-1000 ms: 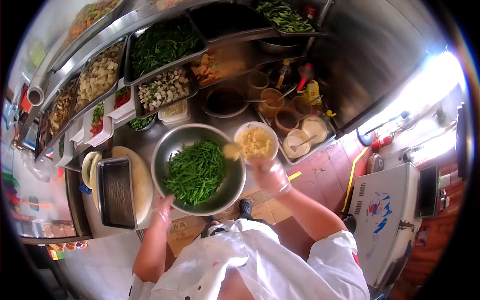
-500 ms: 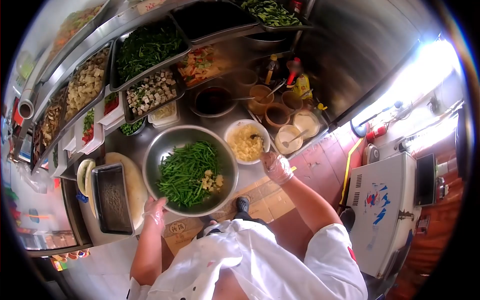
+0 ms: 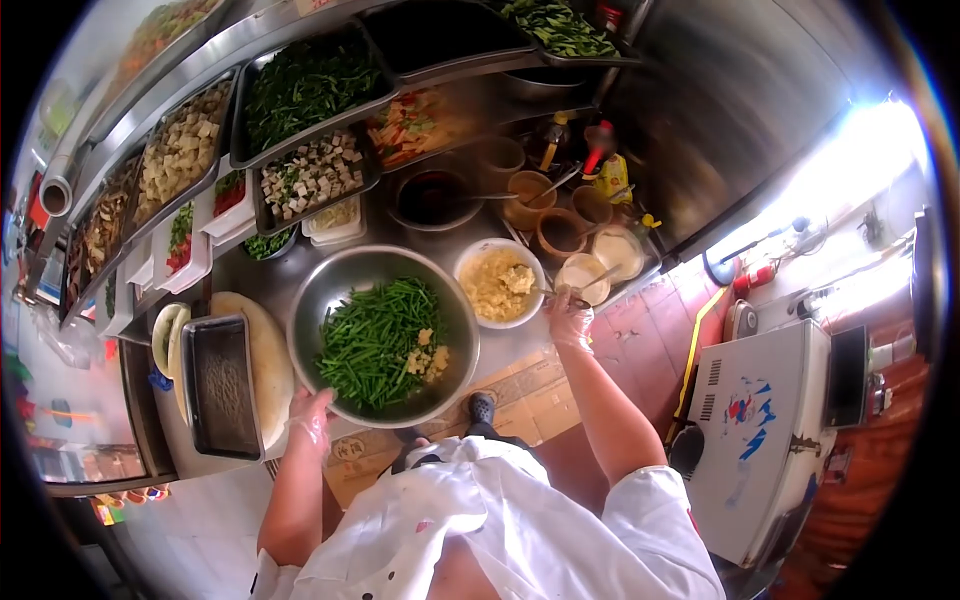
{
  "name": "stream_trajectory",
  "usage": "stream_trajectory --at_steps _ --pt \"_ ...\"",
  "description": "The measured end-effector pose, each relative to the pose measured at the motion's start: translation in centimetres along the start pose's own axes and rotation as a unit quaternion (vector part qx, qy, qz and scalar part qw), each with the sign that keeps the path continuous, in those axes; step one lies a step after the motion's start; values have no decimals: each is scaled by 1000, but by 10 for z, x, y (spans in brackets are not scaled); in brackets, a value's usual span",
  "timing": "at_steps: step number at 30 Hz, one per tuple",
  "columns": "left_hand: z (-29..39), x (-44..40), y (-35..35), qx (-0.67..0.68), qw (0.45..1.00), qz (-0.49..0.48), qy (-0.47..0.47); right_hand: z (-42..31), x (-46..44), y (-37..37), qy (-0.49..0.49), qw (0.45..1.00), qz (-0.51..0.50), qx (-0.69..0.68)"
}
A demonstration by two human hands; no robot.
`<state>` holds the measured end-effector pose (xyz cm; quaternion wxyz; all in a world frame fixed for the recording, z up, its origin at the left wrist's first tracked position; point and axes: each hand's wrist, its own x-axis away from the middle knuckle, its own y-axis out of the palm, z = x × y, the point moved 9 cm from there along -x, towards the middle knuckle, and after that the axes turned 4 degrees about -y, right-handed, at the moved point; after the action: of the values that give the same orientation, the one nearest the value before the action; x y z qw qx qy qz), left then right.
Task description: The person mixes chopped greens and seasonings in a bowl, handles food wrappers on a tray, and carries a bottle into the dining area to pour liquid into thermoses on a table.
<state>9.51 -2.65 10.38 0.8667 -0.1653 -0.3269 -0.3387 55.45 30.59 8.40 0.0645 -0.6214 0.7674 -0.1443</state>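
My left hand [image 3: 311, 412] in a clear plastic glove is closed on the near-left rim of a large steel bowl [image 3: 456, 310]. Cut green stalks [image 3: 372, 340] fill much of it, with a small heap of minced garlic [image 3: 430, 360] lying on their right side. To the right stands a white bowl [image 3: 503, 323] of minced garlic [image 3: 485, 285]. My gloved right hand [image 3: 570, 318] grips the handle of a spoon [image 3: 543, 292]; its head carries a lump of garlic over the white bowl's right part.
Left of the steel bowl, a dark metal tray [image 3: 224, 385] rests on a round board [image 3: 265, 350]. Seasoning pots [image 3: 560, 232] and bottles [image 3: 553, 140] stand at the back right. Trays of chopped vegetables [image 3: 312, 90] line the raised shelf. A white freezer [image 3: 755, 430] is at the right.
My right hand has moved slightly right and toward the spoon's handle end, and a heaped spoonful of garlic now shows. My left hand stays on the steel bowl's rim. The view has shifted slightly.
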Motion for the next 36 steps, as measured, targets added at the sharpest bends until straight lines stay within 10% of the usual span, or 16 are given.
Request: stream_trajectory --at_steps 5,9,15,24,29,36 --pt "-4 -4 -1 10 1000 -13 -1 -46 40 18 -93 994 -47 20" --pt "-1 -3 2 -1 1000 -20 -5 -170 156 51 -394 895 -202 52" --pt "-4 -6 -2 5 1000 -1 -4 -73 94 53 -553 731 -143 373" --pt "-7 -9 -2 8 1000 -13 -14 -54 57 47 -493 851 -128 128" --pt "-7 -8 -2 8 1000 -7 -14 63 4 42 -92 987 -16 -128" --pt "-9 -10 -3 13 1000 -18 -8 -29 20 2 -156 987 -44 -4"
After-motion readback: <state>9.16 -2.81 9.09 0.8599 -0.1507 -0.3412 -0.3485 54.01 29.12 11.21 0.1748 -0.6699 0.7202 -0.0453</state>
